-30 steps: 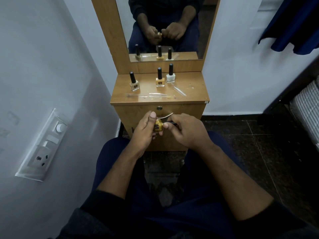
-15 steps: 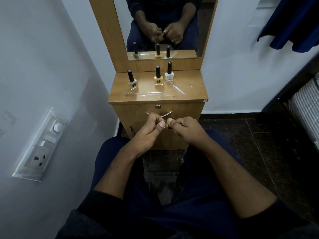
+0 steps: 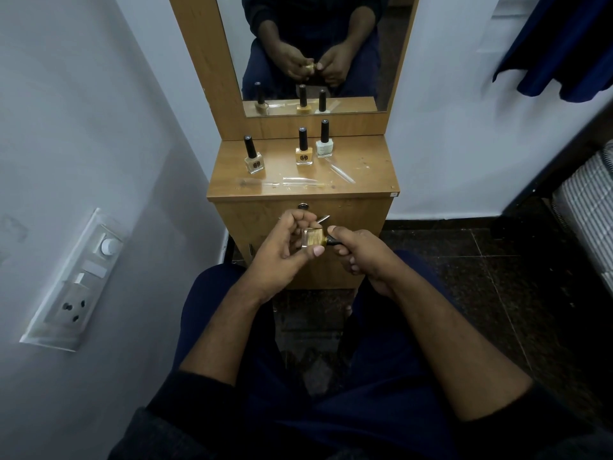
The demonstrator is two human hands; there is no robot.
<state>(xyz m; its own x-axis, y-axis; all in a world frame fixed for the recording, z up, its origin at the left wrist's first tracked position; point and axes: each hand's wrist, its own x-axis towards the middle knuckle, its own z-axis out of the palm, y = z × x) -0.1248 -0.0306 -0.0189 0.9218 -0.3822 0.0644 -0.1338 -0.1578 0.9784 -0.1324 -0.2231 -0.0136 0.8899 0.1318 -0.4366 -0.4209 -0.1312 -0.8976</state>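
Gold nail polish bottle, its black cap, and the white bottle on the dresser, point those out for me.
gold nail polish bottle (image 3: 313,238), head view, on its glass body.
black cap (image 3: 332,241), head view, on the exposed end by the neck.
white bottle (image 3: 324,148), head view, on its glass body.

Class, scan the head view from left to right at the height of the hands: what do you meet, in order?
Wall switch panel → left hand → gold nail polish bottle → black cap → right hand → striped fabric.
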